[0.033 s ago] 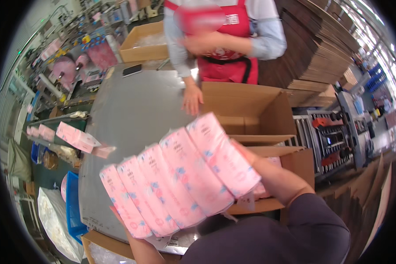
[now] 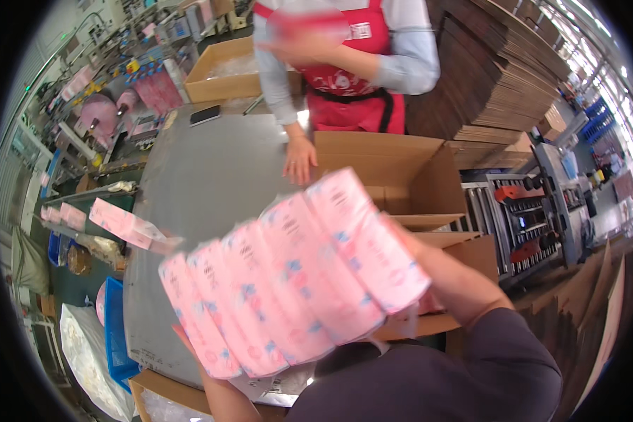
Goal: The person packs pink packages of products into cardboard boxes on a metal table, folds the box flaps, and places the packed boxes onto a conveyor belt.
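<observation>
Above the grey table: a clamped row of pink packs.
Left hand at seven o'clock and right hand at three press inward, keeping the row together.

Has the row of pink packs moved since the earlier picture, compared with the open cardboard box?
No. The row of pink packs lies in the same place against the open cardboard box: its upper right end overlaps the box's near flap, as before.

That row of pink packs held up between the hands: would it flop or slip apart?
The pink packs probably feel soft and light; the glossy wrappers look slippery. Pressed only end to end, the fanned row would likely buckle if the squeeze eased.
</observation>
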Action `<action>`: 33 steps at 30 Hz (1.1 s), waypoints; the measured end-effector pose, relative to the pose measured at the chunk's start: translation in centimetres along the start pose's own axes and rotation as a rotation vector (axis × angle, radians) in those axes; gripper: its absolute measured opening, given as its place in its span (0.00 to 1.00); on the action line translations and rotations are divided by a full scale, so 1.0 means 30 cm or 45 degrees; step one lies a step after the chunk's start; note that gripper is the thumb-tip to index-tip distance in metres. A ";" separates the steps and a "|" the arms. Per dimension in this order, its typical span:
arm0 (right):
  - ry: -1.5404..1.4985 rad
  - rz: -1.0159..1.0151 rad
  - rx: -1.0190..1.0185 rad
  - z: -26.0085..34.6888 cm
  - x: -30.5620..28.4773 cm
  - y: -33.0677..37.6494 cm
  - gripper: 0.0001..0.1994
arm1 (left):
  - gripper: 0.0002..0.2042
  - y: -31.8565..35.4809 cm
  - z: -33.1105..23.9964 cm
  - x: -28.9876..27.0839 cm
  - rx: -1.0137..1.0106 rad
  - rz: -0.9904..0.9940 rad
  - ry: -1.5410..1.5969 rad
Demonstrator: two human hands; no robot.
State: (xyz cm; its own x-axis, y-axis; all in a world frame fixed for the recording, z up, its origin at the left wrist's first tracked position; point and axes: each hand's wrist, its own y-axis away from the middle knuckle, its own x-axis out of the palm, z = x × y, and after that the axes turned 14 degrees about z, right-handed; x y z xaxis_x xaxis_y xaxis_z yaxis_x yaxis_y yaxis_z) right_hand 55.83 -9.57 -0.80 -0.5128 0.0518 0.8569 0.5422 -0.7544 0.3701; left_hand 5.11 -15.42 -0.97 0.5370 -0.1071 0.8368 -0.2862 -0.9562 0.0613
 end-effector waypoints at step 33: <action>2.723 -0.691 1.000 0.036 -0.501 0.986 0.46 | 0.47 -0.250 1.327 0.423 -0.823 1.482 -2.970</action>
State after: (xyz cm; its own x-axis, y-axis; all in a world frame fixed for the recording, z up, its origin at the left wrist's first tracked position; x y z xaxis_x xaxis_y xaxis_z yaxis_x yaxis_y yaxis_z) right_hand 80.29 -31.96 -2.36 -0.0727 -0.8077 -0.5851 -0.0410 -0.5838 0.8109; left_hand 45.65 -20.45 -12.46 -0.4452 -0.5272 -0.7238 -0.6931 -0.3090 0.6513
